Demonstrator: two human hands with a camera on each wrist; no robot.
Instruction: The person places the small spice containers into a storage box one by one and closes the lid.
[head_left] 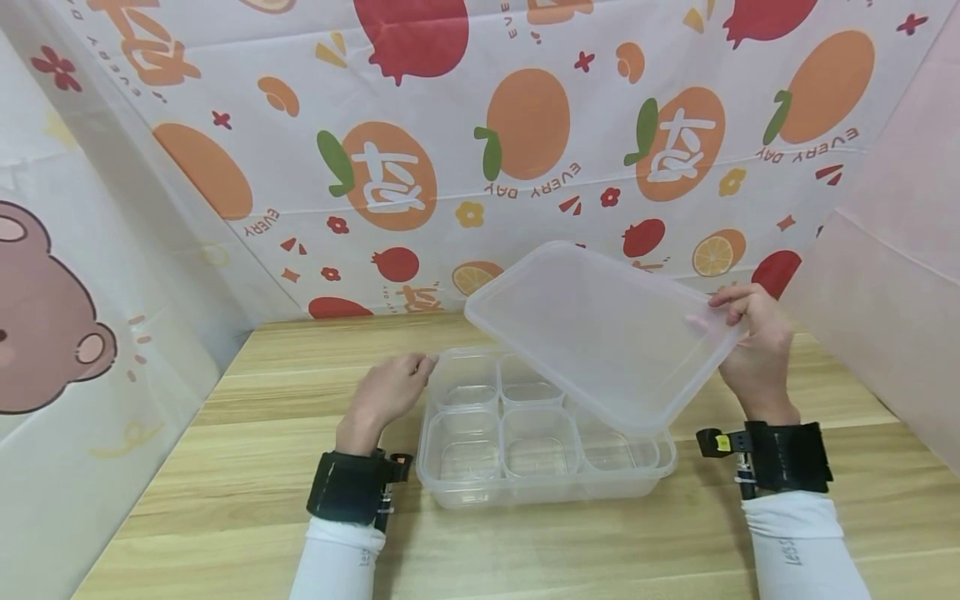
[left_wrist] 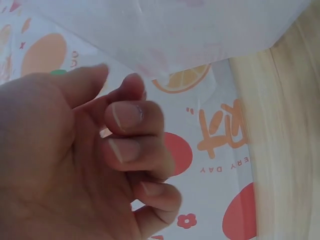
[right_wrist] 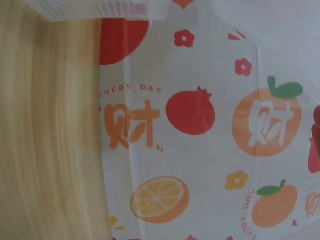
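My right hand (head_left: 759,342) pinches the right corner of a translucent plastic lid (head_left: 592,333), thumb beneath and fingers on top. The lid tilts in the air above a clear plastic food box (head_left: 543,492), covering its back right part in the head view. Inside the box sit several open square compartments (head_left: 468,446). Beside the box's back left corner is my left hand (head_left: 386,392); its fingers (left_wrist: 132,117) curl loosely with nothing between them. The lid's pale sheet (left_wrist: 175,30) crosses the top of the left wrist view. Only fingertips of the right hand show in its wrist view.
The box stands on a wood-grain table (head_left: 247,467). Behind it hangs a white cloth (head_left: 442,158) printed with fruit, its lower edge at the table's back. A cloth with a bear print (head_left: 45,325) hangs at the left and a pale pink one (head_left: 900,250) at the right.
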